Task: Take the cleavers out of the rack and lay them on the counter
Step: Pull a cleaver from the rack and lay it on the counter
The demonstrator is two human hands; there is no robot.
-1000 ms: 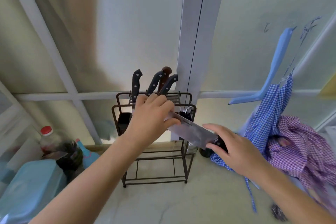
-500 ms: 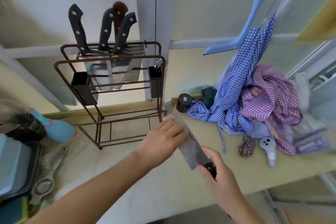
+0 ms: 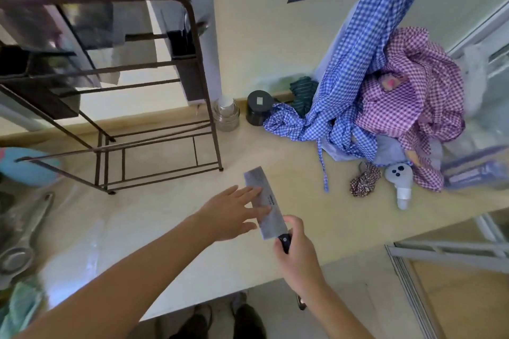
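A steel cleaver (image 3: 264,201) with a dark handle lies flat against the pale counter (image 3: 170,223), its blade pointing away from me. My right hand (image 3: 296,253) is shut on its handle near the counter's front edge. My left hand (image 3: 234,213) is open, its fingertips resting on the left side of the blade. The dark wire knife rack (image 3: 154,107) stands at the back left, with more blades hanging in its top part, blurred and cut off by the frame.
A glass jar (image 3: 226,115) and a black jar (image 3: 259,107) stand right of the rack. Blue and purple checked cloths (image 3: 385,96) are heaped at the back right, with a small white bottle (image 3: 400,181) in front. A metal strainer (image 3: 22,239) lies at far left.
Both hands have brought the cleaver down from the rack and toward me, to the counter. My view has tilted down, so the rack now sits at the upper left.
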